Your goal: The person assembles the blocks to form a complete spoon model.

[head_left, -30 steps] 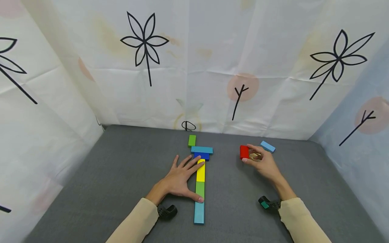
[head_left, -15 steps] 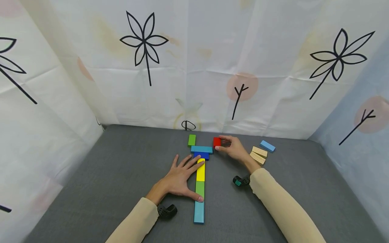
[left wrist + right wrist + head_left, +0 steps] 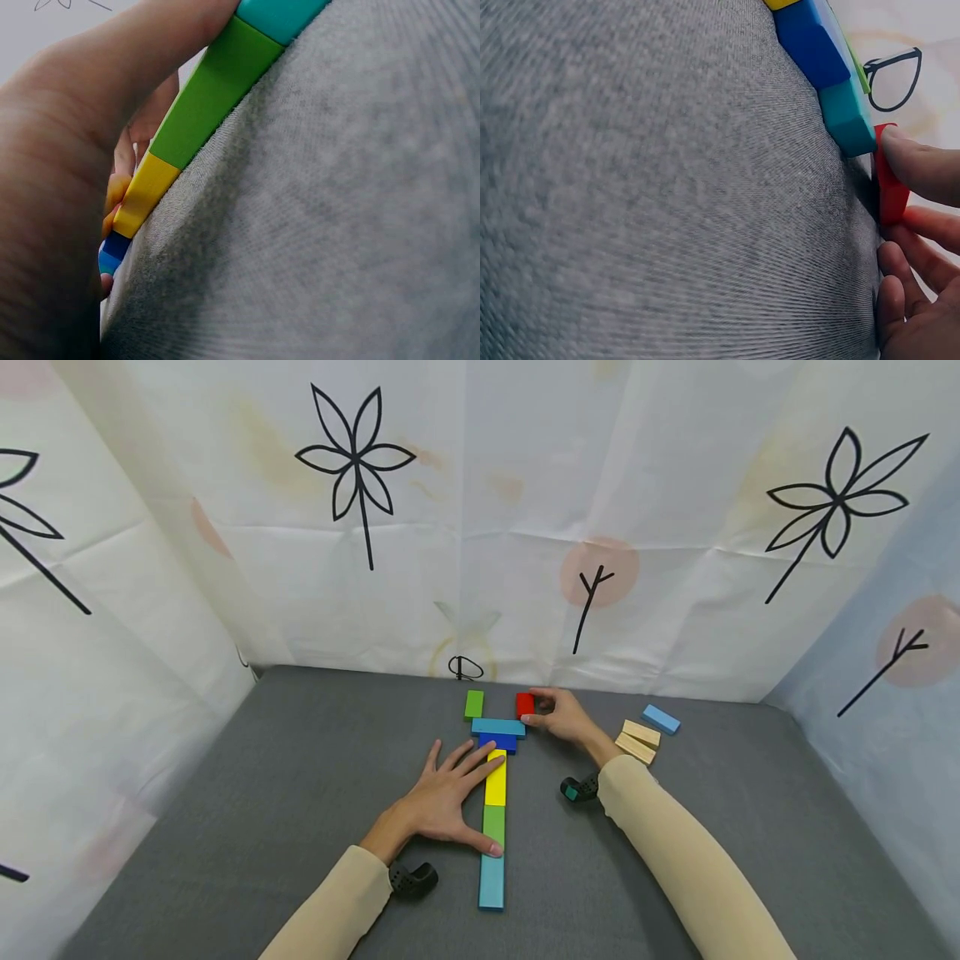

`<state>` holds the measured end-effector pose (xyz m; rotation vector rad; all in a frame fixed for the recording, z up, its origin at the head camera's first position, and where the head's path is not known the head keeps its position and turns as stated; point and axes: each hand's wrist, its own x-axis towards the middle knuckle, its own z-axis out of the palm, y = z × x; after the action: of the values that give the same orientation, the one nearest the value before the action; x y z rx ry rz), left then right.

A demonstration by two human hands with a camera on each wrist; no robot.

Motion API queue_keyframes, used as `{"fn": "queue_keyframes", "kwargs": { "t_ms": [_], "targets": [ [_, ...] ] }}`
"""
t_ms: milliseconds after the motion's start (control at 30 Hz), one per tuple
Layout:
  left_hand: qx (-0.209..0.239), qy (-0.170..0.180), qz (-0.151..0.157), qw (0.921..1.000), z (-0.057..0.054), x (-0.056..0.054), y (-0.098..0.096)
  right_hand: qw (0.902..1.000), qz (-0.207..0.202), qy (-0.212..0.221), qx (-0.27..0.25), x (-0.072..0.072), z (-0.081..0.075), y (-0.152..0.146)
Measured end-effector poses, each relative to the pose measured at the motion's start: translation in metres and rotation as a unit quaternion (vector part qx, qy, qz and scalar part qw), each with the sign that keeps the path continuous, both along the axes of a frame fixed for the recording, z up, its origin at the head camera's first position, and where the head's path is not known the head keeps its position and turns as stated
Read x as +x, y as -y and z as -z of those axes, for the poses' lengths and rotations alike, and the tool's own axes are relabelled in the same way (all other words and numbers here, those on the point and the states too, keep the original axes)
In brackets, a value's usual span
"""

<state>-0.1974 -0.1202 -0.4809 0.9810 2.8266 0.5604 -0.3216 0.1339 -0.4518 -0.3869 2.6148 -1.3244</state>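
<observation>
My right hand (image 3: 562,717) pinches a red block (image 3: 524,704) between thumb and fingers, at the right end of a teal crosswise block (image 3: 498,727). In the right wrist view the red block (image 3: 890,180) stands right at that teal block's far corner. A dark blue block (image 3: 498,742) lies below the crosswise one. From it a column runs toward me: a yellow block (image 3: 496,778), a green block (image 3: 493,824) and a light teal block (image 3: 491,885). My left hand (image 3: 442,802) spreads its straight fingers over this column, fingertips at the yellow block, thumb at the green-teal joint.
A small green block (image 3: 474,704) lies at the crosswise block's left end. To the right are two plain wooden blocks (image 3: 637,742) and a light blue block (image 3: 661,719). A patterned cloth backdrop (image 3: 510,527) rises behind the grey table (image 3: 300,760).
My right hand has carried the red block leftward from beside the wooden blocks to the crosswise block's right end, uncovering the wooden blocks. My left hand has stayed in place.
</observation>
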Motion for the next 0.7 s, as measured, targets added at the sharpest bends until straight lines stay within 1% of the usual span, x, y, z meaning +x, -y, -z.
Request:
{"fn": "queue_keyframes", "kwargs": {
  "t_ms": [333, 700],
  "targets": [
    [0.004, -0.003, 0.000, 1.0000, 0.0004, 0.0006, 0.0003, 1.0000, -0.002, 0.002, -0.006, 0.0029, 0.0011, 0.0002],
    [0.009, 0.002, 0.001, 1.0000, 0.0006, 0.0001, 0.0006, 0.9998, 0.002, -0.013, -0.012, 0.0027, 0.0053, 0.0004]
  ]
}}
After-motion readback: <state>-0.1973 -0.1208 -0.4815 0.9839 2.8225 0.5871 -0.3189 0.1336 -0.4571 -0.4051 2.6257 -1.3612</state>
